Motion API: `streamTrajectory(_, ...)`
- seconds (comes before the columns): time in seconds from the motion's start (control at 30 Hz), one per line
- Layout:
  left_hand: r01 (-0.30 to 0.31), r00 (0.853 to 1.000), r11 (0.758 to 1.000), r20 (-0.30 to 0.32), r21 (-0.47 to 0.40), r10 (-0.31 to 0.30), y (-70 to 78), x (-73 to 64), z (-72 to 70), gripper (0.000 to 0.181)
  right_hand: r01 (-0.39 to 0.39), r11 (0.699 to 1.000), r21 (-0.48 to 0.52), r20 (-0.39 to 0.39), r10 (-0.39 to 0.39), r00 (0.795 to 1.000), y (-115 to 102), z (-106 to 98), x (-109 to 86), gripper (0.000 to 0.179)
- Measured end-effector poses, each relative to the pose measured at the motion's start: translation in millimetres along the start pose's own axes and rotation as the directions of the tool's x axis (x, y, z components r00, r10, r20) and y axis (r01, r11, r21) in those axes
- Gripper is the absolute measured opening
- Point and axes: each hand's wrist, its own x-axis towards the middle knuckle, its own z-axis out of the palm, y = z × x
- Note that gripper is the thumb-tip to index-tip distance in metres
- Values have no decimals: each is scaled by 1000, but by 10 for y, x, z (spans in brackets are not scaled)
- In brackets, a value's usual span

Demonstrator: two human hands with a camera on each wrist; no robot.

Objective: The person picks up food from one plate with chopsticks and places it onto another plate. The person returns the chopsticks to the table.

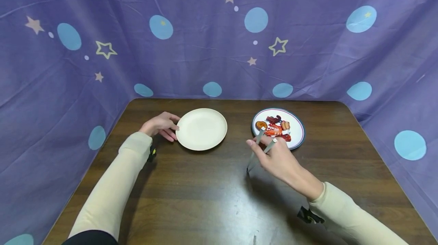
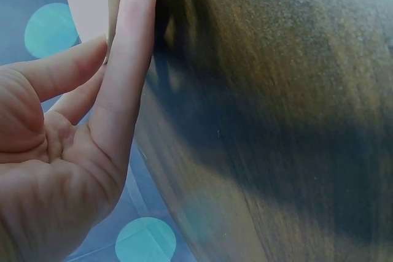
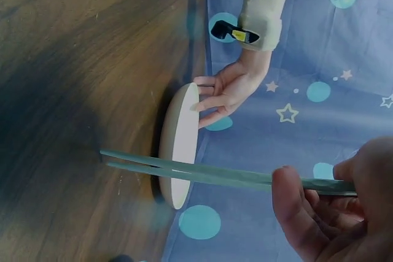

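At the rim of an empty cream plate point(image 1: 202, 129), my left hand point(image 1: 162, 126) pinches the edge. The thumb lies on the rim, while fingers point(image 2: 126, 59) reach under its side in the left wrist view. My right hand point(image 1: 278, 161) grips a pair of grey-green chopsticks point(image 3: 227, 175) near their upper ends. Their tips are close together and point down toward the tabletop, between the two plates in the head view. Behind the right hand is a white plate point(image 1: 298, 132) with a blue rim. Several food pieces point(image 1: 273, 130), red, brown and tan, lie on it.
Both plates stand toward the back of a brown wooden table point(image 1: 191, 191). A purple curtain point(image 1: 212, 47) with stars and blue dots hangs behind it and along both sides. Dark wrist devices sit at the left cuff point(image 3: 236, 32) and the right cuff point(image 1: 309, 215).
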Motion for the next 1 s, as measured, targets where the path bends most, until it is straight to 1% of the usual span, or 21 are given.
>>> streamTrajectory(0.1, 1, 1000, 1000, -2, -2, -1, -4, 7, 10, 63, -15, 1000, 27, -1, 15, 1000, -32, -3, -26, 18)
streamTrajectory(0.27, -3, 1000, 1000, 0, -1, 3, -8, -4, 20, 63, 24, 1000, 16, 19, -24, 1000, -63, 26, -44, 12)
streamTrajectory(0.33, -5, 1000, 1000, 2, -2, 5, -7, -11, 16, 63, 26, 1000, 13, 31, -27, 999, -66, 36, -44, 11)
streamTrajectory(0.57, -4, 1000, 1000, -4, -7, 4, 8, -17, 8, 62, -42, 997, 65, 75, 37, 996, -75, 19, -58, 10)
streamTrajectory(0.7, 0, 1000, 1000, -5, -4, 0, 7, -11, 5, 62, -90, 991, 98, 84, 81, 993, -54, -1, -77, 18)
streamTrajectory(0.77, 2, 1000, 1000, -3, -4, -2, 1, -3, 4, 62, -119, 986, 118, 79, 110, 991, -35, -13, -80, 23)
streamTrajectory(0.83, 6, 1000, 1000, -4, -5, -6, -1, 0, 7, 62, -138, 980, 143, 69, 129, 989, -13, -24, -73, 25)
streamTrajectory(0.87, 5, 1000, 1000, -3, -2, -5, -1, -1, 7, 63, -148, 976, 161, 64, 139, 988, -2, -31, -66, 24)
streamTrajectory(1.0, 7, 1000, 1000, -8, 3, -7, 13, -8, 13, 63, -141, 963, 228, 32, 138, 990, 49, -69, -10, 15)
